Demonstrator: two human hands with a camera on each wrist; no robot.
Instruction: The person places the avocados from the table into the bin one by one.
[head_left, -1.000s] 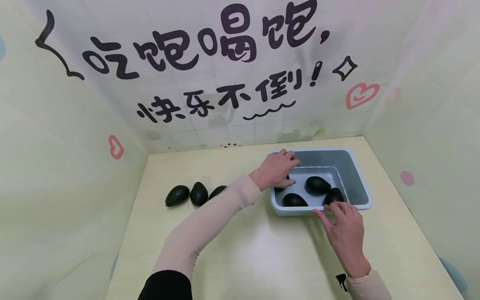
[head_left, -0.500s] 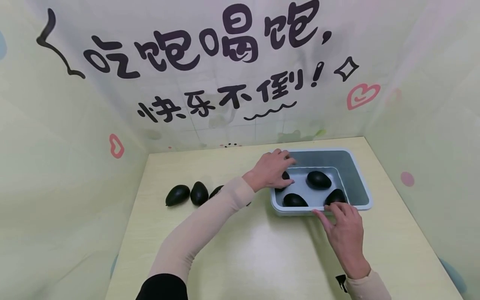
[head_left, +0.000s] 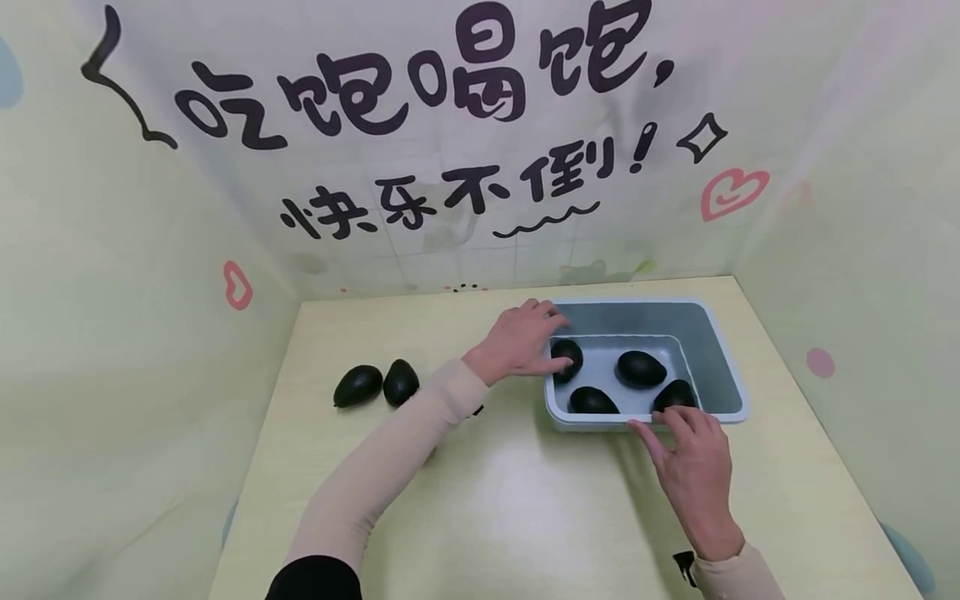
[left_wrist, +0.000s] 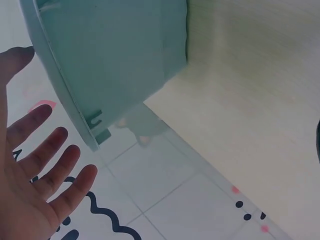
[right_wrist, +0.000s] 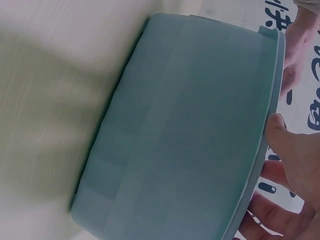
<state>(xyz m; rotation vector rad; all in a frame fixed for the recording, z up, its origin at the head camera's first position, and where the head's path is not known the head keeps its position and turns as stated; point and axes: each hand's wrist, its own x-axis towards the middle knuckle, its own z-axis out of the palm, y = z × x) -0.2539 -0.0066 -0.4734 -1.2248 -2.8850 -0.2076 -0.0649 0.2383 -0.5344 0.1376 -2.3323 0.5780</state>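
Observation:
A blue-grey plastic bin (head_left: 718, 367) sits at the right of the table with several dark avocados inside. One avocado (head_left: 641, 369) lies mid-floor, another (head_left: 592, 401) by the near wall, a third (head_left: 567, 360) at the left. My left hand (head_left: 519, 340) hovers at the bin's left rim with fingers spread, holding nothing; the left wrist view shows the thumb near the rim. My right hand (head_left: 696, 475) pinches the near rim, thumb outside and fingers over the inside, partly hiding an avocado (head_left: 675, 395). In the right wrist view the thumb presses the bin's outer wall (right_wrist: 185, 125).
Two avocados (head_left: 358, 386) (head_left: 401, 383) lie on the table (head_left: 510, 508) at the left. My left sleeve (head_left: 397, 442) crosses in front of that area. A printed cloth (head_left: 450, 233) hangs behind the table and along both sides.
My left hand has drawn leftward from inside the bin, uncovering the left avocado. The middle avocado has shifted slightly. My left sleeve now covers a table avocado seen before. The right hand stays put.

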